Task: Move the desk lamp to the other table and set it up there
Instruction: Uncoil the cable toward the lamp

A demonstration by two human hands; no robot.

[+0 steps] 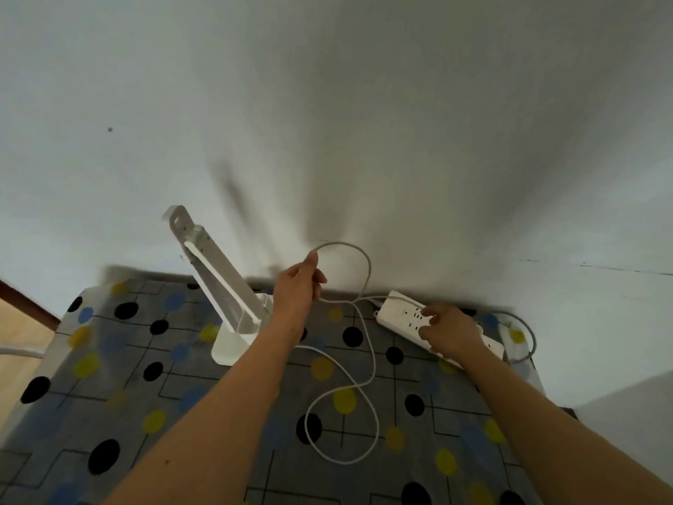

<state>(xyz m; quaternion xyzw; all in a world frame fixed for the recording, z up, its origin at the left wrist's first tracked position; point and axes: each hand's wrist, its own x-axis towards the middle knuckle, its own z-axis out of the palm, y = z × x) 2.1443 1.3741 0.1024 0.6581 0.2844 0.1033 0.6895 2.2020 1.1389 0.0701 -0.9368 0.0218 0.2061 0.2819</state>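
A white folding desk lamp (218, 282) stands on its flat base at the back of a table covered with a grey dotted cloth (153, 395), its arm leaning up to the left. Its white cord (368, 388) loops over the cloth and rises in an arc against the wall. My left hand (296, 291) is shut on that cord, just right of the lamp base. A white power strip (400, 315) lies at the back right by the wall. My right hand (449, 331) rests on top of it, fingers curled, covering its middle; whether it holds a plug is hidden.
A plain white wall (364, 122) rises directly behind the table. A grey cable (528, 333) curls from the power strip's right end near the table's right edge. Light wooden floor (18, 351) shows at the left.
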